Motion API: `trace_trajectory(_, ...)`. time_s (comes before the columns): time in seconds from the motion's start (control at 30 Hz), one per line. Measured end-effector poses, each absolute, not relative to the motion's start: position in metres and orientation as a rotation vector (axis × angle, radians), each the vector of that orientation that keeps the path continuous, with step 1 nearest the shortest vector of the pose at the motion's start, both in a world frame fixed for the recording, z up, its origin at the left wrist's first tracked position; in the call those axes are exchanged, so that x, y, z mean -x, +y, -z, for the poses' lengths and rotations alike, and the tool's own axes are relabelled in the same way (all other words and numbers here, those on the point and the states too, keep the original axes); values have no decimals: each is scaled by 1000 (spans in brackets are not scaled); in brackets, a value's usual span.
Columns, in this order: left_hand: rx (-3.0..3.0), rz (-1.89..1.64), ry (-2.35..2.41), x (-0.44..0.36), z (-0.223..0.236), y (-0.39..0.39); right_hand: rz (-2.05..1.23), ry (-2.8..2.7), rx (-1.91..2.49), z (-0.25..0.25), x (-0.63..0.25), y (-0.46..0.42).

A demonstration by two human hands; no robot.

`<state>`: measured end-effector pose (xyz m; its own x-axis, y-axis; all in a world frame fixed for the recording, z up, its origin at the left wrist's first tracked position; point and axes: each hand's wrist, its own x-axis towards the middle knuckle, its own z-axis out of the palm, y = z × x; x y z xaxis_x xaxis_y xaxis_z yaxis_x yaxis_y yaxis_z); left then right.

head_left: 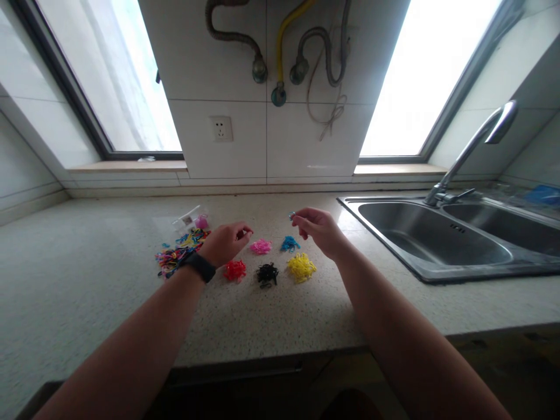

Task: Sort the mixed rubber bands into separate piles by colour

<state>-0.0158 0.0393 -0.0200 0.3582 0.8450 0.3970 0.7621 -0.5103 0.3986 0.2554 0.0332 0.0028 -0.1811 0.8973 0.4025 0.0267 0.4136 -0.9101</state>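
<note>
My left hand [228,242], with a dark band on its wrist, is closed in a pinch above the pink pile [261,247]; what it holds, if anything, is too small to make out. My right hand [317,227] pinches a small blue rubber band [291,216] above and right of the blue pile [289,244]. Nearer me lie a red pile [235,270], a black pile [267,274] and a yellow pile [301,268] of what look like small rubber bands. Partly behind my left wrist spreads a mixed multicolour heap [172,261].
A clear plastic bag [187,218] with a pink piece [202,221] lies behind the mixed heap. To the right, a steel double sink [420,233] with a tap [472,146] is set in the speckled counter [109,280]. Hoses and valves hang on the tiled wall.
</note>
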Motion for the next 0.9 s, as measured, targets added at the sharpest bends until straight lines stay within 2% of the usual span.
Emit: trace_trajectory(0.9, -2487, -808, 1428, 17, 23, 42, -953, -1556, 867, -5, -257, 33)
